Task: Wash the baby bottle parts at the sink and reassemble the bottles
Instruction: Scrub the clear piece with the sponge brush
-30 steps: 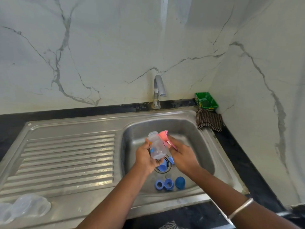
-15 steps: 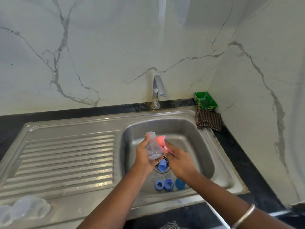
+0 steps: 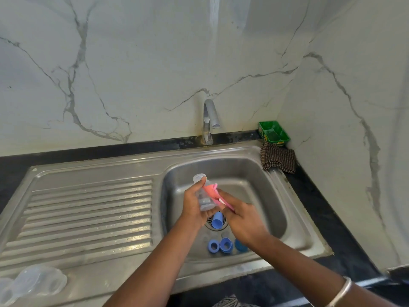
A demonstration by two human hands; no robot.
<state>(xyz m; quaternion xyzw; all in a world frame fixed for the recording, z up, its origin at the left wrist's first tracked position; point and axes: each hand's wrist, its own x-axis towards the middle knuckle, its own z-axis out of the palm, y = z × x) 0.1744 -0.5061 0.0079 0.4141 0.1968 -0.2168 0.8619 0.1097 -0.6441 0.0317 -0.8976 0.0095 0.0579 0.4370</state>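
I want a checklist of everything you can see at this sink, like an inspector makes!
Surface: steel sink with a ribbed draining board set in a dark counter.
Job's things: clear bottle held over the basin; pink scrubber against it; blue parts on the basin floor, one blue cap lying on the drain; clear bottles lying on the draining board.
Clutter: green tub and checked cloth in the back corner.
Grippers: left hand grips the bottle; right hand holds the scrubber.
Cables: nothing seen.
Surroundings: marble wall; tap, no water seen running.
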